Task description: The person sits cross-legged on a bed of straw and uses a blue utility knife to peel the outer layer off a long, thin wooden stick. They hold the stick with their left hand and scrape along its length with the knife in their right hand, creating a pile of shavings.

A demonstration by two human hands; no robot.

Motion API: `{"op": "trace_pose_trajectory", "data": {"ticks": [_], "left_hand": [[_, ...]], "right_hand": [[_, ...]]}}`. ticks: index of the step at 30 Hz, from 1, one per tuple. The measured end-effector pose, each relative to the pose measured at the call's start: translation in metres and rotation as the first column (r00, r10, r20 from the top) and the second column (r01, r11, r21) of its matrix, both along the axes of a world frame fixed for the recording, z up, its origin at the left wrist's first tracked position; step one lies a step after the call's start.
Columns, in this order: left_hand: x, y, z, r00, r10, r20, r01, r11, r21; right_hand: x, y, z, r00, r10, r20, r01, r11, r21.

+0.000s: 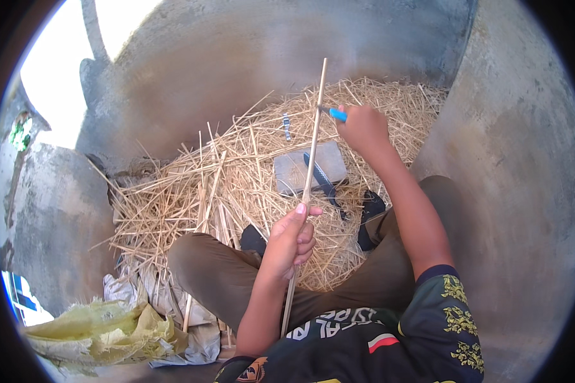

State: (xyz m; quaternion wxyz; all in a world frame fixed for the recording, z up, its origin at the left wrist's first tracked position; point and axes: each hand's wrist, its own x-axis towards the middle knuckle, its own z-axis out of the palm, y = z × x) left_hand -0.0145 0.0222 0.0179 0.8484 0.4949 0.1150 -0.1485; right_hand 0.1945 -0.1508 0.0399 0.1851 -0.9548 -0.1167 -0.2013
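My left hand is closed round the lower part of a long, pale bamboo-like stick, which slants up and away from my lap. In my right hand is a small tool with a bright blue handle. Its thin dark end meets the stick near the top; whether it is a knife blade is too small to tell. Below the stick lies a grey block, and a dark, patterned, strap-like object rests across it. The stick hides part of both.
Straw-like shavings and thin strips cover the ground around my crossed legs. A metal-banded wristwatch lies on them beyond the block. Torn yellow-green sacking is at the lower left. Grey concrete walls stand behind and to the right.
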Motion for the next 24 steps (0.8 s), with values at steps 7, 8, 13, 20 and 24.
{"op": "trace_pose_trajectory", "data": {"ticks": [7, 8, 13, 20, 24], "left_hand": [[0.009, 0.02, -0.009, 1.0, 0.015, 0.01, -0.015, 0.997, -0.081], [0.009, 0.017, -0.008, 1.0, 0.017, 0.001, -0.016, 0.997, -0.075], [0.006, 0.003, -0.012, 0.999, 0.006, -0.042, -0.008, 0.999, -0.045], [-0.004, -0.016, -0.019, 0.994, -0.082, -0.074, 0.082, 0.997, -0.004], [0.001, -0.023, -0.022, 0.992, -0.101, -0.075, 0.104, 0.994, 0.037]], "right_hand": [[-0.025, 0.042, -0.021, 0.962, 0.234, 0.144, -0.227, 0.972, -0.063], [-0.019, 0.04, -0.019, 0.955, 0.248, 0.161, -0.24, 0.968, -0.067], [0.01, 0.02, -0.018, 0.976, 0.204, 0.081, -0.179, 0.954, -0.24], [0.069, -0.035, 0.009, 0.984, -0.178, 0.002, 0.174, 0.96, -0.219], [0.078, -0.054, 0.003, 0.952, -0.299, -0.064, 0.291, 0.95, -0.11]]}}
